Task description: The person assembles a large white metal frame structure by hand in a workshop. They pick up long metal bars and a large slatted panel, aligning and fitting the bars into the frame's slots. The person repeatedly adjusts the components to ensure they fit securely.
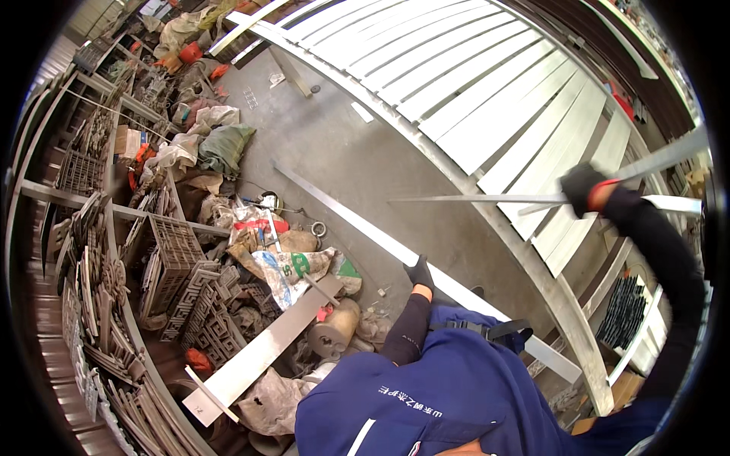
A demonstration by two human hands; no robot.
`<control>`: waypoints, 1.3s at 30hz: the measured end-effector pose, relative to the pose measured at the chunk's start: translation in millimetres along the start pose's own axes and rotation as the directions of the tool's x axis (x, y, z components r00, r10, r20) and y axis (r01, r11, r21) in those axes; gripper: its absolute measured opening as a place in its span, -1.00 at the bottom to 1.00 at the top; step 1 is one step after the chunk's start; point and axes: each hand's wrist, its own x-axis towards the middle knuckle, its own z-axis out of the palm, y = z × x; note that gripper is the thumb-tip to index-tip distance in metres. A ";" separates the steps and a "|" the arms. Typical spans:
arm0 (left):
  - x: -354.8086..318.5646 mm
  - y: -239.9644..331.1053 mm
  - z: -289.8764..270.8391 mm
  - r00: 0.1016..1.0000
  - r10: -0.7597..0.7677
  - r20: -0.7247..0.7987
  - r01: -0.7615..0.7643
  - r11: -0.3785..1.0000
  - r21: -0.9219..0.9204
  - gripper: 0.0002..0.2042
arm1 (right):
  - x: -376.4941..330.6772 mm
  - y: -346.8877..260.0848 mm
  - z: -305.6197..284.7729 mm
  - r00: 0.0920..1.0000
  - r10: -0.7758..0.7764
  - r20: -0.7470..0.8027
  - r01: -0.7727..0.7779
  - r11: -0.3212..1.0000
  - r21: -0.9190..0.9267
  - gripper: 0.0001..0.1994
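A long pale metal slat [464, 290] runs slantwise across my front, from the grey floor at upper left to beside my right side. My left hand [419, 274], in a black glove, is closed around its edge near the middle. Out to the right and raised, my right hand [584, 190] wears a black glove with a red cuff. It grips a long thin metal bar [487, 198] that points left over the floor; more pale bar lengths stick out behind the hand. Whether these are one piece or several I cannot tell.
A rack [563, 99] with several white slats laid side by side curves along the right. At left stand shelves [53, 195] crowded with metal parts and lattice panels [173, 254]. Sacks [224, 150], a roll [334, 330] and a flat board [258, 346] lie between.
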 end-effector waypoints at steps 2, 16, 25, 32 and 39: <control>-12.8 4.2 10.6 0.998 -0.037 0.059 0.036 0.999 0.010 -0.20 | 71.3 -40.6 64.5 0.991 0.073 -0.112 -0.066 0.996 0.062 -0.83; -15.2 23.5 -13.9 0.993 0.122 -0.004 -0.122 0.989 -0.078 -0.23 | -33.7 -142.0 119.1 0.973 -0.041 0.227 -0.227 0.015 0.974 -0.73; -10.2 31.9 -14.5 0.955 0.296 -0.002 -0.296 0.955 0.018 -0.38 | -80.0 -204.1 201.5 0.890 0.453 -0.051 -0.140 0.379 0.915 -0.52; -6.5 46.1 -0.1 0.888 0.459 0.032 -0.460 0.886 0.056 -0.41 | -126.0 -239.3 254.1 0.841 0.465 -0.275 0.007 0.500 0.866 -0.47; -26.8 74.3 37.3 0.965 0.105 0.240 -0.125 0.990 0.068 -0.55 | -126.8 -237.6 253.7 0.871 0.457 -0.180 -0.011 0.385 0.923 -0.38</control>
